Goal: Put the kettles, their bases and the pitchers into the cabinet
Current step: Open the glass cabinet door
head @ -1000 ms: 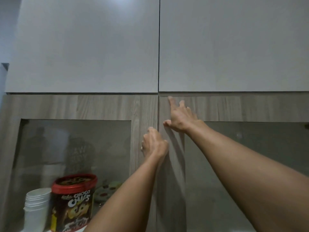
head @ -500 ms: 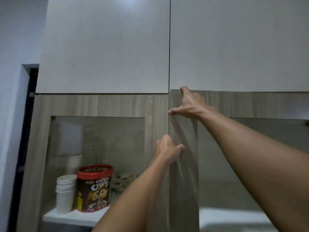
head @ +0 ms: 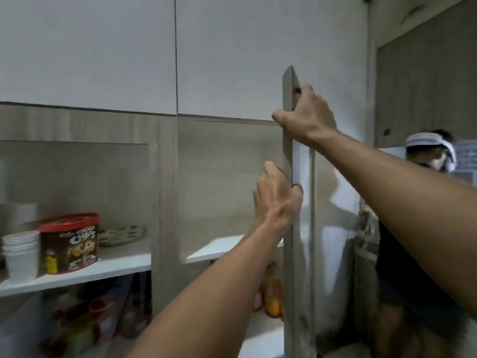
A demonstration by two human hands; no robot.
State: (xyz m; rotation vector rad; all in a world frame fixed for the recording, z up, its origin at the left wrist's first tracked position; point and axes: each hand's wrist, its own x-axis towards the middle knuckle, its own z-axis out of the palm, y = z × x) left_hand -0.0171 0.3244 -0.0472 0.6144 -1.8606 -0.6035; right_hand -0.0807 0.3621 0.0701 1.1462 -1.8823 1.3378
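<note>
- Head view: I have the cabinet door [head: 288,228] swung out edge-on, with my right hand [head: 308,117] clamped round its upper free edge and my left hand [head: 277,200] wrapped round the same edge lower down, fingers curled to the far side.
- Left of the door, the open bay shows a bare white shelf [head: 219,248]; below that shelf, orange bottles [head: 271,293] stand, too blurred to name further.
- Further left of the door, behind the closed glass door [head: 74,202], a chocolate cereal tub [head: 69,242] stands just beside a stack of white cups [head: 22,254], with a spotted plate [head: 124,233] behind.
- Kettles, bases and pitchers: none in view, so nothing is stored yet by my judgement.
- Right of the door, a second person [head: 423,228] stands near.
- Risks, as I judge them: swinging the door wider could strike that person; my fingers round the edge could be pinched if it rebounds; letting go early could let it drift shut before loading.
</note>
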